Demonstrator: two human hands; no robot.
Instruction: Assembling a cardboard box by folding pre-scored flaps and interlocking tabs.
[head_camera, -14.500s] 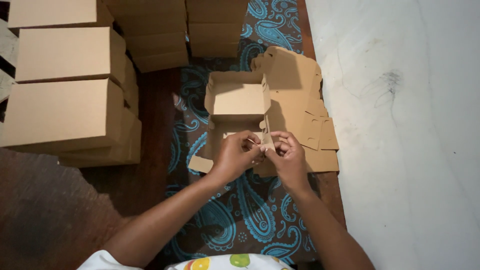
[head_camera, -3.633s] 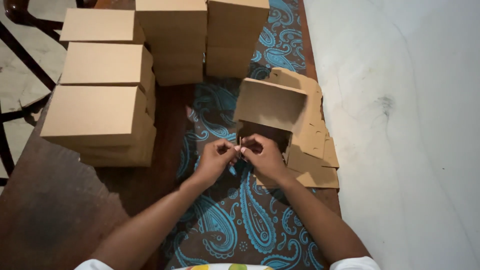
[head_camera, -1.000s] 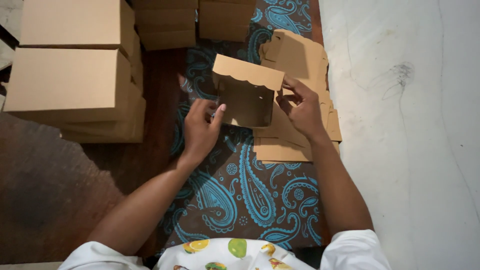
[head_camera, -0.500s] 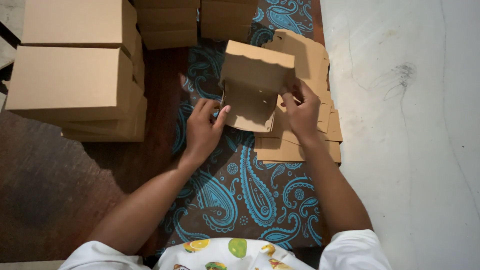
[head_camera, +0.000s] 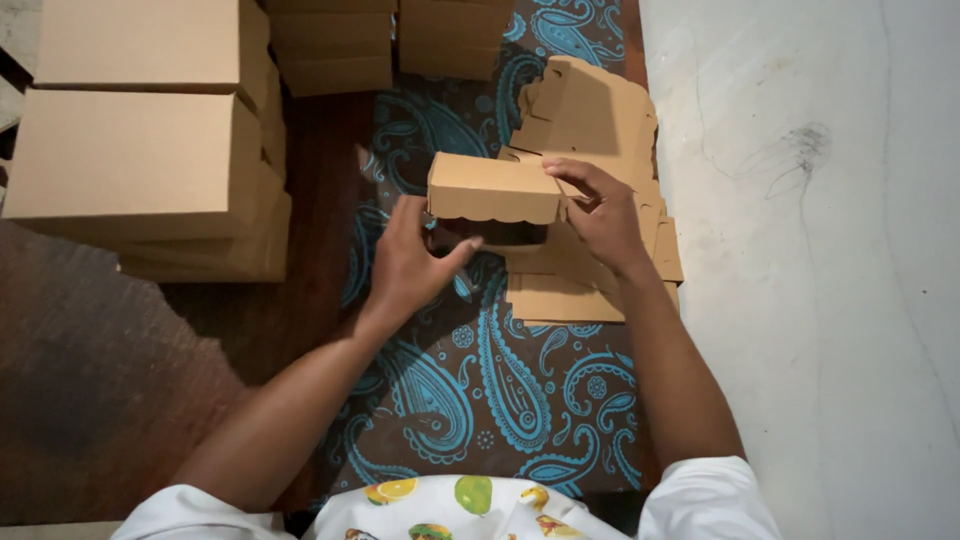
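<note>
Holding the half-folded cardboard box (head_camera: 495, 187) above the patterned cloth (head_camera: 470, 370), right hand (head_camera: 600, 215) pinching its right end, left hand (head_camera: 410, 262) open, thumb under the scalloped edge. Best to keep corners square, press evenly, over the flat cardboard pile (head_camera: 590, 275).

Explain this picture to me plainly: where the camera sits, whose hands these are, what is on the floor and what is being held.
There is no machine here: the camera is worn on a person's head and looks straight down at their own two bare hands. The right hand grips the end of a small brown cardboard box, raised above the surface. The left hand is open just beneath and beside that box; whether it touches it is hard to tell. Under the box lies a pile of flat, unfolded cardboard blanks on a dark cloth with a blue paisley pattern. To the left and top stand stacks of folded boxes. On the right is a pale bare floor.
</note>
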